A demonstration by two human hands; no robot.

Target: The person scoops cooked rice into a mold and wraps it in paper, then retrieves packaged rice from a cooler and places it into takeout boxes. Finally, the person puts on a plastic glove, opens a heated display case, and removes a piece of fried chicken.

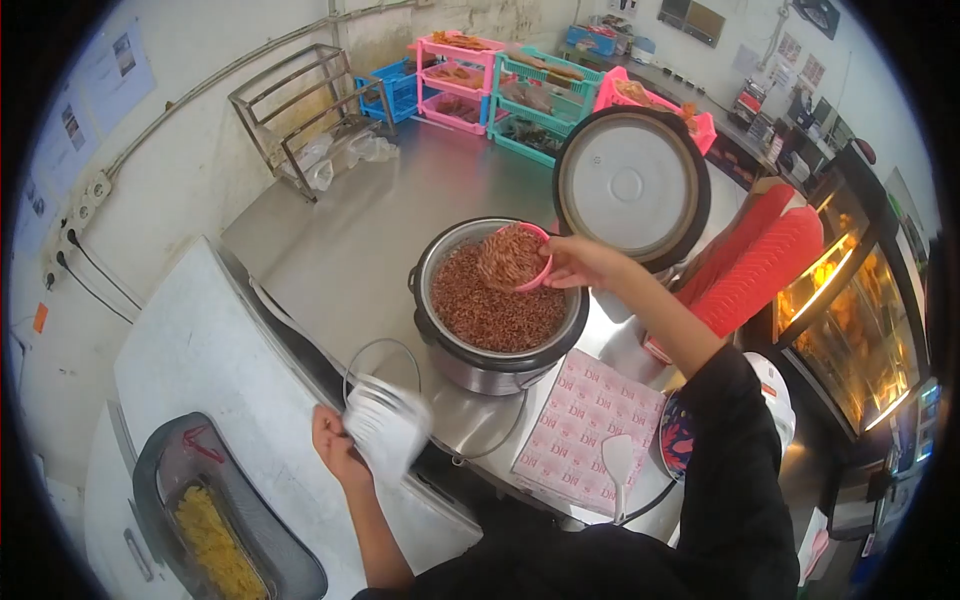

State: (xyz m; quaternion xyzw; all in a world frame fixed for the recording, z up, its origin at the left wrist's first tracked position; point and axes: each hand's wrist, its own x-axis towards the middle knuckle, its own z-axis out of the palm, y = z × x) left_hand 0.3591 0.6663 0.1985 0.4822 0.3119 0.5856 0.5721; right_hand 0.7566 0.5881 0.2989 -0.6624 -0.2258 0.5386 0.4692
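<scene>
A large round cooker point(470, 368) with a dark rim holds reddish-brown grains point(490, 310). Over its upper right part, my right hand point(572, 262) grips the edge of a small pink bowl point(545, 262), which is tilted and heaped with the same grains. My left hand point(338, 445), lower left of the cooker, is closed on a white ribbed object point(388, 425), blurred by motion; it looks like a container or a stack of bags. A round lid point(628, 185) stands upright behind the cooker. A clear round glass lid or ring point(380, 350) lies beside the cooker.
A pink printed paper stack point(590, 430) bears a white rice paddle point(618, 460). Red boxes point(755, 265) and a lit display case point(850, 310) are at right. Lower left is a dark tray point(165, 470) of yellow food. Pink point(458, 75) and green racks point(540, 90) stand behind.
</scene>
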